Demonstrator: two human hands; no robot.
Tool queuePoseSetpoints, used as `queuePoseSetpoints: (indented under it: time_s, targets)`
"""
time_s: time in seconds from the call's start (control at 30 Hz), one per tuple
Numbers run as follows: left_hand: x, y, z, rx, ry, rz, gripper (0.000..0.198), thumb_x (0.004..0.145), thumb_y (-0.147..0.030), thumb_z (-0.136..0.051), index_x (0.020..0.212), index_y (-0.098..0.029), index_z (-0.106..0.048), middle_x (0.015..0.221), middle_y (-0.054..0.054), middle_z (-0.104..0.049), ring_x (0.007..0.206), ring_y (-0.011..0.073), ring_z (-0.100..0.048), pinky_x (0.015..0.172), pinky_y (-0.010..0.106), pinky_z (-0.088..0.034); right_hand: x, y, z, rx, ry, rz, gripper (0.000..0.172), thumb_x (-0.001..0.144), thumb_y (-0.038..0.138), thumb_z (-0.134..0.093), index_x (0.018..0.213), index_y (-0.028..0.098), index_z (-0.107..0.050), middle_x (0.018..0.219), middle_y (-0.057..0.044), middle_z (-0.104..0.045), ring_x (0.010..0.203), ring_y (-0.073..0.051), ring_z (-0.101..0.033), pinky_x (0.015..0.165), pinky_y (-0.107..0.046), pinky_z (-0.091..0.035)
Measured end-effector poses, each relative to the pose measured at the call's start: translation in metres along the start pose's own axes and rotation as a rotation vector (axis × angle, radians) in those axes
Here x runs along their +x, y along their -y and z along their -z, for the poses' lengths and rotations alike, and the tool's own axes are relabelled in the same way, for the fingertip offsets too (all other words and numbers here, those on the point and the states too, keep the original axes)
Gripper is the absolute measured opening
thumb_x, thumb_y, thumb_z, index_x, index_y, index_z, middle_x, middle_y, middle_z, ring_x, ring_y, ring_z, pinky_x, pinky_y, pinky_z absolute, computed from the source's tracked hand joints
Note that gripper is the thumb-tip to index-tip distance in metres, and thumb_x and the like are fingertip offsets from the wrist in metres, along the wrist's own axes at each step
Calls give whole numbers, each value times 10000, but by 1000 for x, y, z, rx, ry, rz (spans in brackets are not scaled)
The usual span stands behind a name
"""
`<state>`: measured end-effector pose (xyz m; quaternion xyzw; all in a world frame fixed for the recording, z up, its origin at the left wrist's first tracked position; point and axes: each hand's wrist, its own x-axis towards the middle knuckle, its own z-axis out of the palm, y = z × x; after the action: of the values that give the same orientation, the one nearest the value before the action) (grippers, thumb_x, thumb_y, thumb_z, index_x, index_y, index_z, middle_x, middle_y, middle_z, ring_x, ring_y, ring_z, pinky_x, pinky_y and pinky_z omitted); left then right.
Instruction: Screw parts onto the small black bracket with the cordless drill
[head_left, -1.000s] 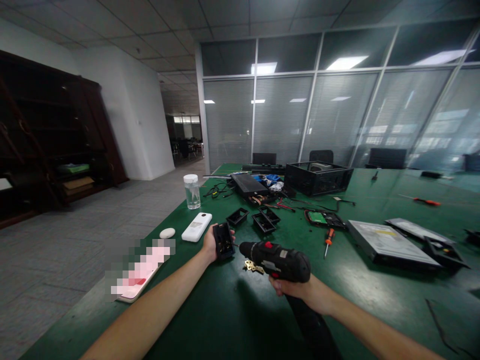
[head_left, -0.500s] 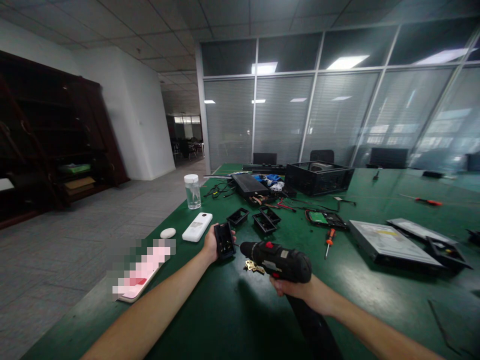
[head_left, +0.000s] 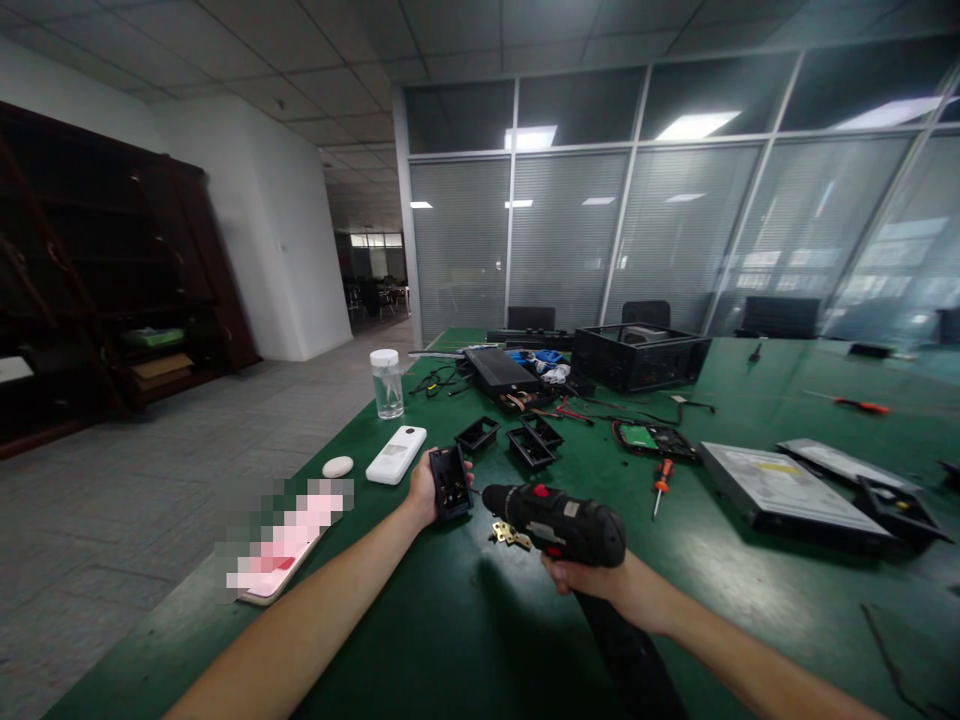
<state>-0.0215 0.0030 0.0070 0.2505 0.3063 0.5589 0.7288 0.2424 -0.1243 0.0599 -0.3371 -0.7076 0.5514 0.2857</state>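
Observation:
My left hand (head_left: 424,490) is closed around a black plastic frame (head_left: 451,482), tilted up above the table, with small brass-coloured bits inside it. A black cordless drill (head_left: 559,520) with red buttons is gripped by its handle in my right hand (head_left: 592,580). The drill points left, its bit tip at the right side of the frame; whether it touches a screw is too small to tell. Below the chuck lie several small brass-coloured metal pieces (head_left: 510,535). Similar black frames (head_left: 529,448) rest just beyond my left hand, one (head_left: 477,434) close to it.
On the green table (head_left: 450,620) stand a clear jar (head_left: 388,388), a white device (head_left: 396,456) and a pink-screened phone (head_left: 289,550) at left. An orange screwdriver (head_left: 661,484), a green circuit board (head_left: 645,438) and an optical drive (head_left: 787,490) lie right. A black case (head_left: 641,355) sits behind.
Almost nothing differs. The whole view shifts very slightly, while both hands, the drill and the black frame keep the same positions relative to each other.

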Motion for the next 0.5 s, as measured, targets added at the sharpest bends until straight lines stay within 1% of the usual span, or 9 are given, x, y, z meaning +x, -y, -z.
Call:
queuePoseSetpoints:
  time_s: [0.13, 0.3, 0.5]
  targets:
    - [-1, 0, -1, -9, -15, 3, 480, 781, -464, -359, 829, -65, -621, 809, 163, -650, 666, 252, -622, 588, 385, -479, 0, 0, 1, -30, 5, -3, 254, 775, 395, -556, 824, 147, -535, 718, -8, -487, 672, -135, -453, 645, -283, -391]
    - [-1, 0, -3, -11, -23, -26, 452, 784, -444, -356, 864, -76, -607, 820, 155, -649, 672, 262, -625, 608, 421, -480, 1, 3, 0, -16, 13, 6, 248, 777, 385, -556, 832, 144, -529, 716, -4, -472, 668, -131, -442, 637, -282, -382]
    - [-2, 0, -5, -5, -67, -62, 420, 785, -422, -357, 886, -84, -585, 798, 152, -647, 663, 262, -629, 565, 402, -484, 1, 0, 0, 5, 2, -15, 238, 772, 376, -562, 827, 148, -523, 713, -1, -472, 664, -130, -440, 631, -278, -373]
